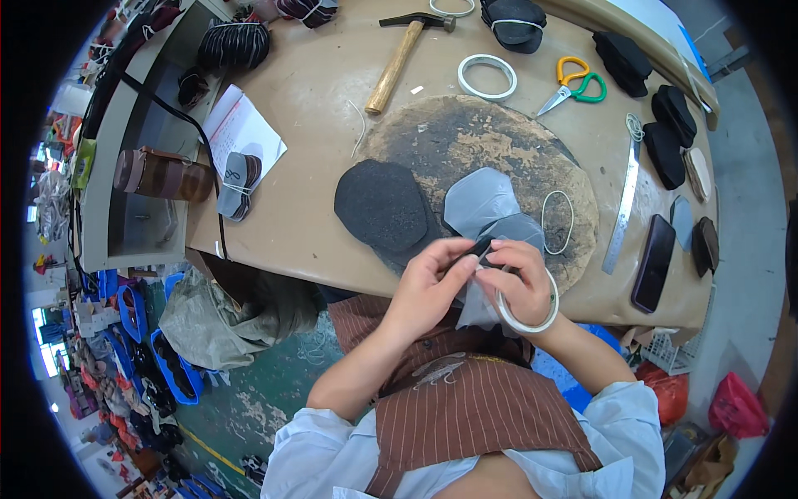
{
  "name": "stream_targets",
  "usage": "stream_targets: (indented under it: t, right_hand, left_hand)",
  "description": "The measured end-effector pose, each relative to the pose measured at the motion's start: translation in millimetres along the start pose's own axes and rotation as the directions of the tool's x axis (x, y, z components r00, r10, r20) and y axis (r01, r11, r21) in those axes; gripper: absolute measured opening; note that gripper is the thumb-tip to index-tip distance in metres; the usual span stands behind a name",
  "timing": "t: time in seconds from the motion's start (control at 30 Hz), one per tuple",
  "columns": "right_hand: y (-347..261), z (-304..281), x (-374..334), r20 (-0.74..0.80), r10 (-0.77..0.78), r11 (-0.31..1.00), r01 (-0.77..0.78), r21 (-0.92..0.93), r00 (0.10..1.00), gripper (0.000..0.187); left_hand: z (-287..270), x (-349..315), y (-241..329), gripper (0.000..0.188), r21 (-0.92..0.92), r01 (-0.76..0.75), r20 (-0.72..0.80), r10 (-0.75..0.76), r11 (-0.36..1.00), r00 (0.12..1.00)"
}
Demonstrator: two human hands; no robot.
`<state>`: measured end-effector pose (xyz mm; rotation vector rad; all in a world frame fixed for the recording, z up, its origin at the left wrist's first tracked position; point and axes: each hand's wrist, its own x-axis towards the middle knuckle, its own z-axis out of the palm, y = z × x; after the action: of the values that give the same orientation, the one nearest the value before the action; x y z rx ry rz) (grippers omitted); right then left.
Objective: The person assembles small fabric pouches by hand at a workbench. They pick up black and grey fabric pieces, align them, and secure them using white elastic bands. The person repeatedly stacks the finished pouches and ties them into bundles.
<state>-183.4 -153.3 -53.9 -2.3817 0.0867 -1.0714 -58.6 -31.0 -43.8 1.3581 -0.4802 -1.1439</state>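
Observation:
My left hand [431, 281] and my right hand [524, 279] meet at the near edge of the round wooden board [573, 175]. Fingers of both are closed on a small dark piece [480, 248], mostly hidden by the fingertips. A white tape roll [549, 314] hangs around my right hand, by the wrist. Just beyond my fingers lie grey rounded pieces [480, 202] with a shiny face, partly overlapping. Thin translucent sheeting [476, 309] hangs below the hands. To the left rests a stack of black rounded pads [381, 206]; a loose rubber band [572, 220] lies right of the grey pieces.
A hammer [397, 71], another tape roll [487, 77] and scissors [571, 87] lie at the far side. On the right are a metal ruler [622, 208], a phone [653, 264] and black bundles [662, 154]. Papers [245, 125] and a bottle [170, 175] are left.

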Motion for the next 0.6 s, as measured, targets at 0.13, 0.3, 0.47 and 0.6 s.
stream_targets:
  t: [0.13,0.3,0.47,0.6]
  right_hand:
    - [-9,-30,1,0.146,-0.031,0.949,-0.017,0.315,0.989,0.018]
    - [-6,-120,20,0.927,0.348,0.685,-0.714,-0.148,0.141,0.016]
    - [-4,-90,46,0.569,0.167,0.788,-0.456,0.414,0.805,0.024]
    - [19,-53,65,0.472,0.279,0.899,-0.401,0.179,0.837,0.021]
  left_hand:
    - [-15,5,23,0.015,0.257,-0.130,-0.058,0.149,0.958,0.987]
    - [-95,37,35,0.023,0.147,-0.204,-0.388,0.246,0.968,0.888]
    - [-44,33,46,0.028,0.931,-0.215,-0.108,0.783,0.296,0.613]
    - [35,-14,9,0.012,0.733,-0.416,0.263,0.340,0.538,0.903]
